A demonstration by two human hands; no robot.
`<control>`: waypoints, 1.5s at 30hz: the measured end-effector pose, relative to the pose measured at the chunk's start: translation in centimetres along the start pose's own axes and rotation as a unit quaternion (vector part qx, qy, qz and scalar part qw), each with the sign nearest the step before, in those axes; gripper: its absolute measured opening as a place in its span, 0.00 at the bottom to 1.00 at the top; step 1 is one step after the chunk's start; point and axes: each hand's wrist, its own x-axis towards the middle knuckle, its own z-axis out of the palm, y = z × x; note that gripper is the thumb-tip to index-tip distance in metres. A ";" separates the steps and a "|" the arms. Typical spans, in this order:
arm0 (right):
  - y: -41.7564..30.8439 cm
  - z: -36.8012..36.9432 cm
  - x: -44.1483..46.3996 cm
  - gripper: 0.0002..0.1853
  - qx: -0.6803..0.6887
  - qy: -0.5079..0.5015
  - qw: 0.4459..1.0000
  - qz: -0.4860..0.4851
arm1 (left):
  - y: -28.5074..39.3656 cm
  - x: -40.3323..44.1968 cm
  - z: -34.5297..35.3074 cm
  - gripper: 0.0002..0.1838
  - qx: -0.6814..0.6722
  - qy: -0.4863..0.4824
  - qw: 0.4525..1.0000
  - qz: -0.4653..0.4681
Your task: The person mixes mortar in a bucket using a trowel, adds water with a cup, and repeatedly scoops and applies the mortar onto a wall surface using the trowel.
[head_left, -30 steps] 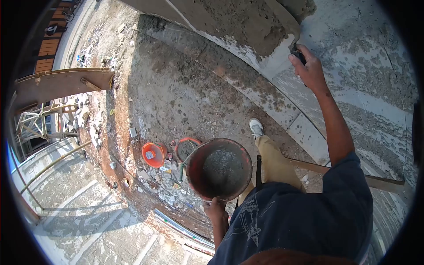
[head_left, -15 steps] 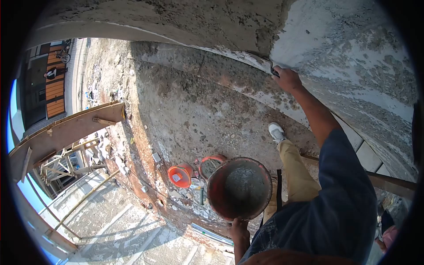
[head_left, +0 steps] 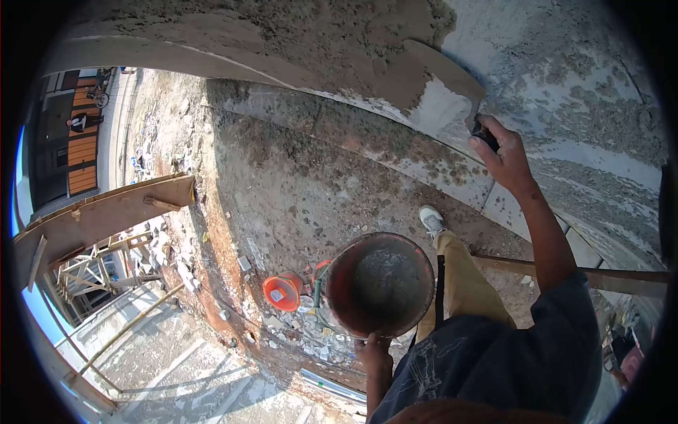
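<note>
Wall (head_left: 593, 92) fills the top and right, damp mortar (head_left: 339, 63) coating part of it beside a paler stretch. A bucket (head_left: 347, 283) of grey mix (head_left: 388, 279) is held apart from it. The trowel (head_left: 455, 78) lies with its blade against the wall at the mortar's edge. The right hand (head_left: 505, 152) wraps its grip round the handle; the left hand (head_left: 376, 355) pinches the bucket's rim. The step in hand looks like spreading; the next move seems to call for even blade pressure.

Dark round bucket (head_left: 343, 283), reddish inner sides: mouth up, grey mortar (head_left: 387, 274) partly filling it. Flat grey trowel (head_left: 462, 82), black handle (head_left: 485, 134): blade against rough grey wall (head_left: 558, 85), at edge of darker brown-grey plaster (head_left: 325, 49), just beside pale patch (head_left: 439, 107).
</note>
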 end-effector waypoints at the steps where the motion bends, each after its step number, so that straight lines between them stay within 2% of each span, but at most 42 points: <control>1: -1.2 -0.4 -0.3 0.22 0.025 -0.011 1.000 0.013 | -0.4 0.4 -0.1 0.28 -0.013 -0.001 1.000 0.005; 5: -3.1 0.7 2.1 0.25 0.114 -0.109 0.986 0.051 | 1.9 0.4 1.3 0.29 -0.123 0.032 0.990 -0.058; 7: -1.6 2.8 4.4 0.23 0.131 -0.174 0.967 0.135 | 0.0 1.1 0.3 0.30 -0.070 0.010 0.997 -0.002; 9: 2.8 5.9 5.8 0.23 0.062 -0.178 0.976 0.107 | 0.1 1.3 0.5 0.30 -0.097 0.018 0.995 0.001; 10: 5.3 7.7 6.5 0.22 0.028 -0.181 0.979 0.093 | 1.2 0.8 1.2 0.30 -0.151 0.038 0.988 -0.026; 11: 8.2 9.7 7.0 0.23 -0.029 -0.157 0.986 0.051 | 1.8 0.4 1.5 0.30 -0.203 0.058 0.976 -0.053; 13: 11.7 12.3 7.7 0.26 -0.143 -0.105 0.984 -0.034 | -0.4 0.7 0.1 0.30 -0.105 0.047 0.993 -0.004; 14: 12.0 12.4 7.5 0.24 -0.180 -0.110 0.978 -0.008 | -1.5 0.8 -0.5 0.30 -0.079 0.044 0.996 0.006; 16: 7.9 10.4 7.4 0.22 -0.253 -0.116 0.960 0.037 | -1.7 0.6 -0.6 0.30 -0.052 0.047 0.997 0.013; 19: 3.0 6.4 5.6 0.20 -0.175 -0.004 0.983 -0.052 | -2.8 0.8 -1.2 0.29 -0.019 0.048 0.999 0.015; 21: -0.1 3.8 3.8 0.18 -0.109 0.001 0.994 -0.008 | -2.3 0.8 -0.9 0.29 -0.070 0.067 0.995 -0.021; 23: -0.8 3.0 2.3 0.17 -0.051 0.020 0.998 0.004 | 0.2 0.2 0.8 0.28 -0.200 0.114 0.967 -0.105; 25: 0.3 3.3 0.6 0.17 0.001 0.054 0.998 -0.009 | -0.4 0.0 0.5 0.27 -0.193 0.105 0.971 -0.095; 29: 4.3 6.7 1.8 0.21 0.017 -0.050 0.998 0.025 | 0.5 0.2 1.4 0.26 -0.228 0.094 0.964 -0.098; 32: 9.2 10.8 6.8 0.25 -0.011 -0.189 0.970 0.151 | 0.1 0.4 1.9 0.26 -0.224 0.091 0.965 -0.103; 35: 19.5 16.6 9.3 0.26 -0.154 -0.117 0.980 -0.040 | 0.3 0.4 2.8 0.27 -0.211 0.115 0.964 -0.113; 38: 21.0 16.8 8.2 0.25 -0.289 -0.162 0.941 0.062 | 0.9 0.7 3.7 0.28 -0.202 0.124 0.965 -0.114; 41: 18.6 13.3 4.6 0.22 -0.301 -0.138 0.938 0.104 | 1.3 0.6 4.3 0.27 -0.197 0.111 0.969 -0.097; 45: 16.5 8.3 -4.3 0.18 -0.174 -0.066 0.976 0.117 | 2.1 0.2 4.0 0.27 -0.167 0.095 0.976 -0.099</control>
